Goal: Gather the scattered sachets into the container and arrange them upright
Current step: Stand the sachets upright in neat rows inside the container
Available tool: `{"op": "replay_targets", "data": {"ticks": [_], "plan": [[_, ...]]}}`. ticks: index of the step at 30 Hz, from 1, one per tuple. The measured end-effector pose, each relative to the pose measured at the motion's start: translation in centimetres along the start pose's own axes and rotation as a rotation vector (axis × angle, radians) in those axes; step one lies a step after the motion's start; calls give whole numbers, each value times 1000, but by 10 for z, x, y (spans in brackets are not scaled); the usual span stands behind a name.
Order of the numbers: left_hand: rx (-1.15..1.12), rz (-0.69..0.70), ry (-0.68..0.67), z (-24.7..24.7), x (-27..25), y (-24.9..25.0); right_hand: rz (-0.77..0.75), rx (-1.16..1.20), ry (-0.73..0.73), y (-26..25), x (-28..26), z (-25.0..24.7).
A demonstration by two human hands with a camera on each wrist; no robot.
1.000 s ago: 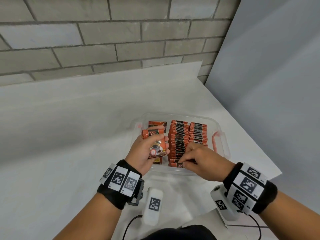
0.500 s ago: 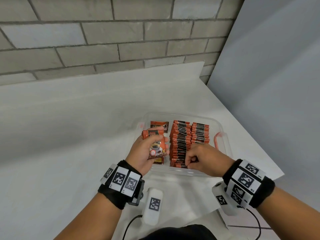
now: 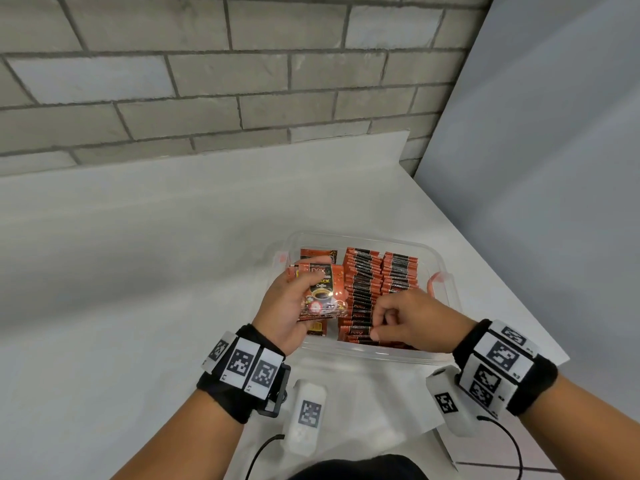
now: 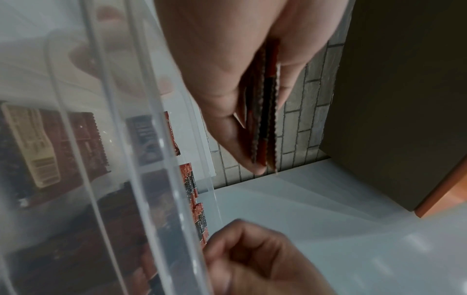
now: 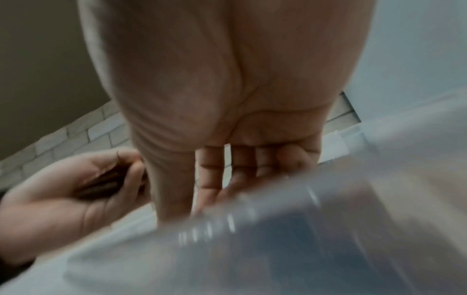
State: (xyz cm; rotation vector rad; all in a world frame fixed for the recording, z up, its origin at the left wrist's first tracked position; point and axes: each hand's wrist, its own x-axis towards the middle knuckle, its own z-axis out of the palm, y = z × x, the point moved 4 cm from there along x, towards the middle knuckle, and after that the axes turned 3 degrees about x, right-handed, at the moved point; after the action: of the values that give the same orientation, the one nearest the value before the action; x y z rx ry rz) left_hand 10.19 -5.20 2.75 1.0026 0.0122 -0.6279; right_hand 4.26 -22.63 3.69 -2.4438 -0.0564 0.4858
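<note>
1. Orange sachets are already standing upright in two packed rows (image 3: 379, 282) inside the clear container (image 3: 446, 268), which is sitting on the white worktop (image 3: 138, 271).
2. The left hand (image 3: 282, 306) is gripping a small stack of sachets (image 3: 320, 292) over the container's left side, its fingers curled round them.
3. The right hand (image 3: 412, 320) is hovering at the near end of the rows, fingers curled; whether they are pinching a sachet is unclear.
4. Judging by this, most work is finished; the held stack and a few loose sachets (image 3: 317, 254) on the left are waiting.
</note>
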Motion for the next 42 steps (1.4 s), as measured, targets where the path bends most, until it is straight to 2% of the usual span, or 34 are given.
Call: {"op": "replay_targets", "data": {"ticks": [4, 7, 9, 14, 17, 19, 22, 26, 29, 32, 35, 40, 42], "plan": [[83, 39, -37, 8, 0, 1, -55, 328, 310, -19, -7, -29], [90, 69, -72, 15, -1, 0, -46, 544, 306, -33, -5, -28], [86, 91, -78, 19, 0, -1, -55, 566, 302, -36, -2, -22], [140, 114, -85, 20, 0, -1, -104, 526, 370, -37, -3, -25], [197, 111, -103, 18, 0, -2, -114, 463, 316, -39, -1, -26], [184, 93, -103, 18, 0, -1, -104, 506, 277, -36, -1, -28], [62, 57, -5, 6, 3, 11, -34, 534, 330, -24, -4, -41], [-94, 99, 130, -27, 8, 31, 37, 481, 388, -1, -8, -49], [-124, 90, 159, -39, 6, 31, 51, 404, 277, 6, -12, -33], [-131, 95, 157, -41, 3, 27, 5, 254, 164, 2, -17, -16], [-131, 97, 157, -42, 3, 26, -30, 219, 85, -1, -20, -2], [-92, 103, 171, -43, 3, 24, -132, 46, 206, -7, -23, 2], [-83, 99, 175, -43, 3, 24, -118, 6, 229, -5, -22, 2]]}}
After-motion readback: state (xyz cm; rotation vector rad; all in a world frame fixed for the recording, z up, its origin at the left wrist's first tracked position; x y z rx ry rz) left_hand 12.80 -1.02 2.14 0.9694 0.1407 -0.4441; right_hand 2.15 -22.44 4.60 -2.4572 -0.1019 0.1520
